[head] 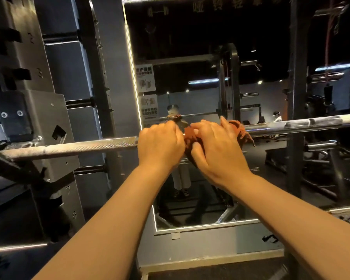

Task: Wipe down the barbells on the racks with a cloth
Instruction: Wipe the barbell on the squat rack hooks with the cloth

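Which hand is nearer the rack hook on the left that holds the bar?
Left. The left hand grips the barbell on the side of the rack hook; the right hand sits farther along, holding the cloth.

Ahead of you: wall mirror, its left and bottom edges lit by a light strip. Two printed posters stacked at its left edge. Toward its right, small: a person in white top. Dark floor below.
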`<state>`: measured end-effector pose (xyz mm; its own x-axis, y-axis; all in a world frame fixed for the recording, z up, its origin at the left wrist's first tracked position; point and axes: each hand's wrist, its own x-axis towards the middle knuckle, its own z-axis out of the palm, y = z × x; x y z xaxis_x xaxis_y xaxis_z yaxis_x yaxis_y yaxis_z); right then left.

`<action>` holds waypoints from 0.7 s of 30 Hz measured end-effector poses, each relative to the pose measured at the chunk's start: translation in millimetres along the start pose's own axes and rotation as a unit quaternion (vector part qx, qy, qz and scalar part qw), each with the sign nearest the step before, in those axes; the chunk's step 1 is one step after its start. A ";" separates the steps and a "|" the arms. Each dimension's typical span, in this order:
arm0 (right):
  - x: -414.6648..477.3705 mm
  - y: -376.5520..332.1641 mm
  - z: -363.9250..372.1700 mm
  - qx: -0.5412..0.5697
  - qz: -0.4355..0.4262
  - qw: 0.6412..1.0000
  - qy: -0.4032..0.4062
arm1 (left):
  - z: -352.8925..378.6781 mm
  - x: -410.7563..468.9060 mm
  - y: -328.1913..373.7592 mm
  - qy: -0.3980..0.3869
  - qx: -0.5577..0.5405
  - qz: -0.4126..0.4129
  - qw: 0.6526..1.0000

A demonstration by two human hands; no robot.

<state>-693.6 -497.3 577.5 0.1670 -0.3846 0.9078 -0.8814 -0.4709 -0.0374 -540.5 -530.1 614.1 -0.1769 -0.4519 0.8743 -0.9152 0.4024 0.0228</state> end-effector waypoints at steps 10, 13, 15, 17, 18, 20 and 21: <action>25.7 -14.7 5.8 -0.058 0.102 0.993 -0.016 | 7.6 -5.4 -4.5 0.063 0.030 0.025 0.997; 14.9 1.3 4.1 -0.105 0.012 0.994 -0.014 | 7.4 -6.8 -11.6 0.054 0.046 0.050 0.996; 13.5 22.8 -7.7 -0.094 -0.034 0.995 -0.025 | 7.0 -6.7 -13.2 0.052 0.049 0.058 0.996; 17.0 44.5 -21.5 -0.085 -0.027 0.995 -0.033 | 7.2 -6.2 -12.8 0.053 0.042 0.054 0.996; 19.4 53.5 -26.9 -0.090 -0.005 0.996 -0.024 | 7.7 -6.4 -12.3 0.056 0.036 0.051 0.996; 23.2 61.2 -28.5 -0.109 0.052 0.993 0.007 | 8.6 -7.0 -10.0 0.064 0.028 0.041 0.997; 24.1 57.4 -25.1 -0.115 0.080 0.990 0.020 | 8.9 -6.6 -8.8 0.065 0.025 0.035 0.997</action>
<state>-751.2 -513.7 607.8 0.0026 -0.4057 0.9140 -0.9731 -0.2115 -0.0911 -534.5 -537.8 603.8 -0.1960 -0.3161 0.9283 -0.9198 0.3874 -0.0623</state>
